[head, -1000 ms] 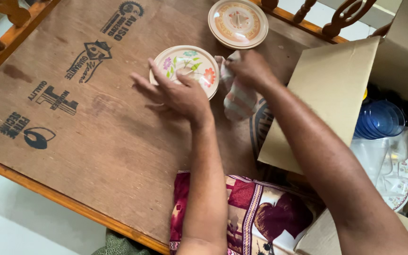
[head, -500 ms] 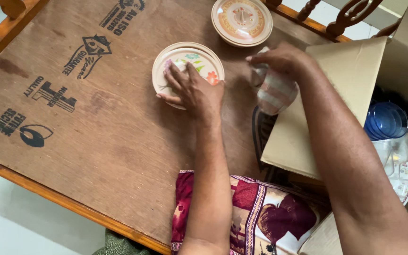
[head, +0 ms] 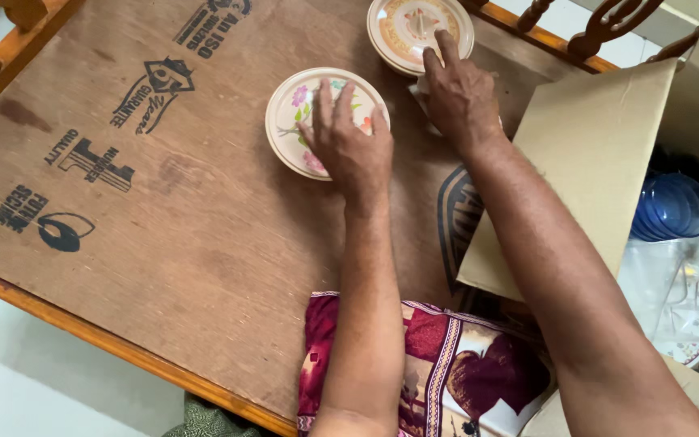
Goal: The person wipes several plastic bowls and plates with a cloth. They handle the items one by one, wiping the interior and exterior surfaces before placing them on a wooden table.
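The left hand (head: 349,142) lies flat with fingers spread on the floral plate (head: 301,113), which sits on the brown board (head: 163,202) near its far edge. The right hand (head: 459,93) is beside it, covering a cloth (head: 424,91); 2 fingers reach onto the orange-patterned plate (head: 406,28), but whether it grips I cannot tell. A cardboard box (head: 600,154) stands at the right.

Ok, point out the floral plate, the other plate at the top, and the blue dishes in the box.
floral plate (head: 291,109): head view, bare left side of its face.
orange-patterned plate (head: 402,28): head view, its centre.
blue dishes (head: 671,206): head view, middle of the stack.
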